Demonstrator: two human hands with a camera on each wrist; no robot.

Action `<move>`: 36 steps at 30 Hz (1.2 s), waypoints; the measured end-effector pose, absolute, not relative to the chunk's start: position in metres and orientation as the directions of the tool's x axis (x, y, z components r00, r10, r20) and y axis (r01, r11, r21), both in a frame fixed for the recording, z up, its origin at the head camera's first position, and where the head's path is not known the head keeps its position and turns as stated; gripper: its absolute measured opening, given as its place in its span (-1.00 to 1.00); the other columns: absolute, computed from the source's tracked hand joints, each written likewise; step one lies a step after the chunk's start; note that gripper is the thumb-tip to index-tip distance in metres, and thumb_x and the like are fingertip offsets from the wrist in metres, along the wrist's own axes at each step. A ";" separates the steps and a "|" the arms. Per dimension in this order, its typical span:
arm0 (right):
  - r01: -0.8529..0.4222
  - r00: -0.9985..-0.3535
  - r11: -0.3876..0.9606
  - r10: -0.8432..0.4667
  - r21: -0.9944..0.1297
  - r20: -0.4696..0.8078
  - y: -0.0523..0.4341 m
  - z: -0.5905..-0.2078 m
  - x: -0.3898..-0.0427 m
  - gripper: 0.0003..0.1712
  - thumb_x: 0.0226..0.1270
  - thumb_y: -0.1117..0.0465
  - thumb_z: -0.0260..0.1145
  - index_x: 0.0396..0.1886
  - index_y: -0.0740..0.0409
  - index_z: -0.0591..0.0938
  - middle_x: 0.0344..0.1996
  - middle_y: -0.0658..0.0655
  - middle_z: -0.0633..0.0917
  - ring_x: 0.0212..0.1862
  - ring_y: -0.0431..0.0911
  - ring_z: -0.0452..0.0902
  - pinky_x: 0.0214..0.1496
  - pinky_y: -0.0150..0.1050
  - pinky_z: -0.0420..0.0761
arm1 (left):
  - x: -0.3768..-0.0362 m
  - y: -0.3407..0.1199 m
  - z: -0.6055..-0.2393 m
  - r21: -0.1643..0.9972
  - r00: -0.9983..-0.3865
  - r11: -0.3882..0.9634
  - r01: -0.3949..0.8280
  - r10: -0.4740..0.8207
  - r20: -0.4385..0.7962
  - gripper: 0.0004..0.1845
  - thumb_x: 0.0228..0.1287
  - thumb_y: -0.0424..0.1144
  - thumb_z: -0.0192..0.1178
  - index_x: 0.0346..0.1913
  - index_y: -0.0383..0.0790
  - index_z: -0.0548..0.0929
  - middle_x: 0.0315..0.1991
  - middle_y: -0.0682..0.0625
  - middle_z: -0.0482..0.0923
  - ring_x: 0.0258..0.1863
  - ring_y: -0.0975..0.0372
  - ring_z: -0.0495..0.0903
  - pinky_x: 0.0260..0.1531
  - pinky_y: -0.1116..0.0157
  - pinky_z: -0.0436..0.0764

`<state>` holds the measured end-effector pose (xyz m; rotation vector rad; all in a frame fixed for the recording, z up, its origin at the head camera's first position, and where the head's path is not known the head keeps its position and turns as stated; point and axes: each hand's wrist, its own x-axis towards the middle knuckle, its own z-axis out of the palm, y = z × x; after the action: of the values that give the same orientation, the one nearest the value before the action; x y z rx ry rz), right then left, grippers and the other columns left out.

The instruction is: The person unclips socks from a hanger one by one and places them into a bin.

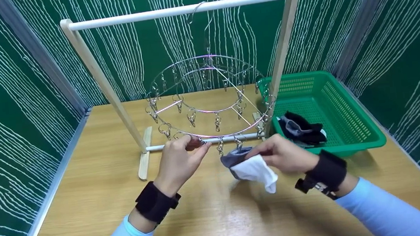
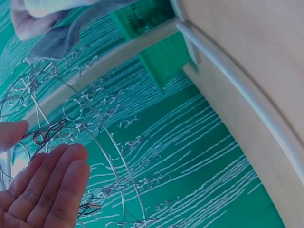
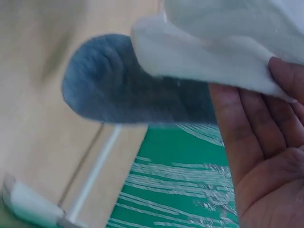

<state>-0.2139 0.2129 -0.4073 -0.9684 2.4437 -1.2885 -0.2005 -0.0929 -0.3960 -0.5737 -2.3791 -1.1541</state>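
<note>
Right now we are working at a wooden table (image 1: 99, 203) hemmed in by green walls with white wavy lines, and on it stands a pale wooden rack (image 1: 181, 11) with a round wire hanger (image 1: 208, 95) hooked over its top bar, its two rings hung with small metal clips. To our right, just beside the rack's foot, sits a green basket (image 1: 347, 121) with a few dark socks (image 1: 302, 129) lying in it. Our left hand (image 1: 177, 162) is up at the near edge of the hanger's outer ring, thumb and forefinger pinched on one clip (image 1: 201, 141); the left wrist view shows that clip (image 2: 47, 134) at the tip of the thumb, with the other fingers (image 2: 52, 185) lying straight and close together beneath it. Our right hand (image 1: 283, 153) holds a sock (image 1: 250, 165) just below the ring's near edge, thumb and fingers closed on the cloth; in the right wrist view the palm is open and the fingers (image 3: 285, 114) bear on the white part. The sock's long axis slants, its grey end up and to the left, close under the clips, its white end hanging down to the right above the table. It is a short sock, white in the body and grey at the rounded end (image 3: 123, 85), soft and a little fuzzy.
</note>
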 end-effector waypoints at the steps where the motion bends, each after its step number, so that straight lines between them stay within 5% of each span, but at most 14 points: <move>1: -0.449 -0.763 0.403 -0.638 -0.797 0.107 0.217 -0.403 -0.214 -0.76 0.45 0.45 0.36 0.02 0.35 0.82 -0.09 0.31 0.88 -0.15 -0.17 0.83 -0.11 -0.37 0.80 | -0.201 -0.093 -0.396 0.626 -0.821 0.567 0.535 0.177 0.542 -0.84 0.33 -0.27 0.54 -0.25 -0.32 0.81 -0.32 -0.14 0.86 -0.31 0.05 0.86 -0.15 0.10 0.86; 14: -0.533 -0.788 0.406 -0.558 -0.742 0.261 0.263 -0.366 -0.226 -0.80 0.47 0.50 0.36 -0.05 0.35 0.85 -0.24 0.29 0.88 -0.37 -0.31 0.70 -0.35 -0.41 0.76 | -0.199 -0.096 -0.397 0.627 -0.824 0.569 0.532 0.179 0.537 -0.84 0.35 -0.27 0.53 -0.24 -0.30 0.79 -0.31 -0.11 0.87 -0.30 0.07 0.87 -0.13 0.10 0.87; 21: -0.529 -0.827 0.468 -0.474 -0.708 0.304 0.291 -0.348 -0.239 -0.79 0.46 0.54 0.34 -0.07 0.37 0.85 -0.21 0.35 0.87 -0.34 -0.31 0.74 -0.30 -0.45 0.77 | -0.199 -0.097 -0.397 0.627 -0.826 0.572 0.529 0.179 0.534 -0.85 0.36 -0.28 0.52 -0.23 -0.31 0.79 -0.31 -0.11 0.87 -0.30 0.10 0.87 -0.12 0.12 0.87; 30: -0.378 -0.921 0.613 -0.324 -0.694 0.215 0.331 -0.337 -0.261 -0.77 0.57 0.42 0.31 0.06 0.36 0.82 -0.23 0.07 0.90 -0.34 -0.31 0.72 -0.27 -0.47 0.75 | -0.199 -0.097 -0.397 0.623 -0.824 0.575 0.530 0.176 0.539 -0.85 0.36 -0.27 0.52 -0.24 -0.29 0.79 -0.31 -0.10 0.87 -0.30 0.12 0.86 -0.12 0.13 0.87; 36: -0.219 -0.973 0.705 -0.206 -0.675 0.101 0.354 -0.337 -0.277 -0.66 0.69 0.27 0.23 0.22 0.38 0.74 -0.13 0.10 0.90 -0.28 -0.34 0.66 -0.24 -0.49 0.67 | -0.200 -0.097 -0.396 0.618 -0.815 0.568 0.544 0.179 0.552 -0.86 0.35 -0.29 0.53 -0.22 -0.31 0.80 -0.29 -0.12 0.87 -0.28 0.10 0.87 -0.14 0.14 0.87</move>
<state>-0.2774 0.3539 -0.3367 -0.3632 2.9169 -1.1586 -0.1997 -0.0972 -0.3961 -0.5827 -2.3721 -1.1465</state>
